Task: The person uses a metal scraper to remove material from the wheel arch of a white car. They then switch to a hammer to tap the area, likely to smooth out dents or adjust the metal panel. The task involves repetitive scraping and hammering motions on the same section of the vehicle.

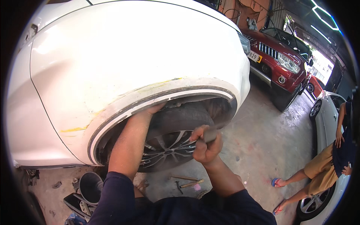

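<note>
A white car's front fender (123,56) fills the upper left, with scuffs and yellow streaks above its wheel arch. My left hand (155,108) reaches up behind the arch lip (165,96), above the tire (176,119); its fingers are hidden. In front of the spoked wheel (169,151), my right hand (208,147) is closed around a grey-brown, block-ended tool (210,135). Motion blurs this tool, so its exact kind is unclear. The right hand is apart from the fender.
Hammers with wooden handles (192,183) lie on the concrete floor below the wheel. A black bucket (91,187) and a dark tray (77,205) stand at lower left. A person in sandals (326,165) stands at right by another white car (326,108). A red SUV (275,56) is parked behind.
</note>
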